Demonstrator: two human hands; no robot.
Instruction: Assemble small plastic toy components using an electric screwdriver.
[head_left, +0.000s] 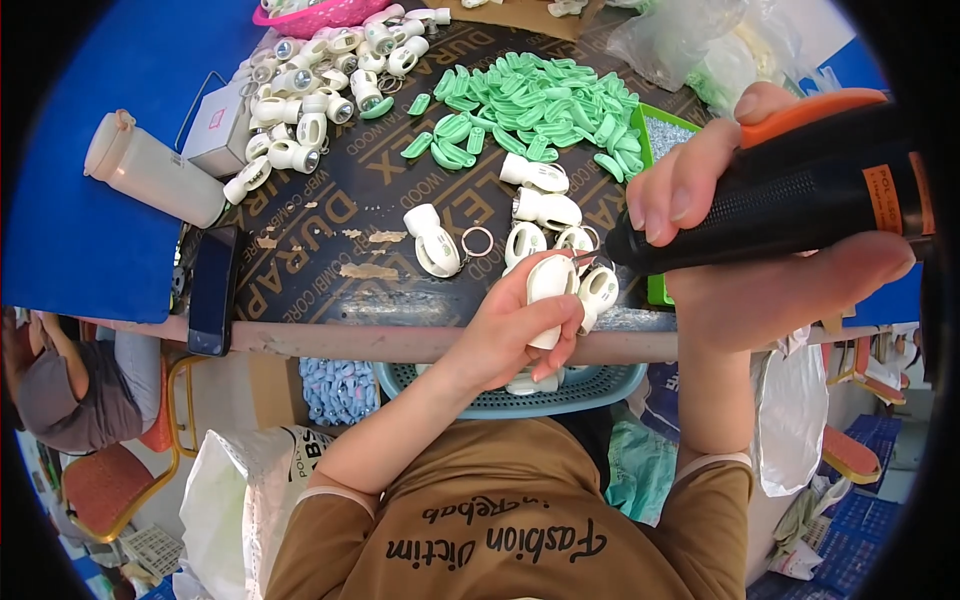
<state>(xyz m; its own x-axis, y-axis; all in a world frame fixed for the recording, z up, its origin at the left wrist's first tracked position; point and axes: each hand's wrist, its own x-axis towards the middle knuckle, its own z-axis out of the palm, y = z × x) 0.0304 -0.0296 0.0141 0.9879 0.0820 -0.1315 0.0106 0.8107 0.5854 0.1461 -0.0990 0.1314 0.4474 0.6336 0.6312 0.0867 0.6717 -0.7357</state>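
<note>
My left hand [505,335] is closed around a small white keychain flashlight [550,285], held at the near edge of the dark board. A black and orange electric screwdriver [775,195] is gripped in my right hand [690,190]. Its thin tip points left and reaches the flashlight's upper right side; whether it sits in a screw is too small to tell. Several more white flashlights [545,208] lie just beyond my left hand, and one with a metal ring [434,248] rests to their left. Light green plastic pieces [540,100] are heaped farther back.
A green tray [657,290] with small silver parts [668,134] stands partly behind my right hand. White flashlights [310,75] pile up at far left, near a white box [218,135], a bottle [155,172] and a phone [213,290]. A blue basket [400,388] sits below the table edge.
</note>
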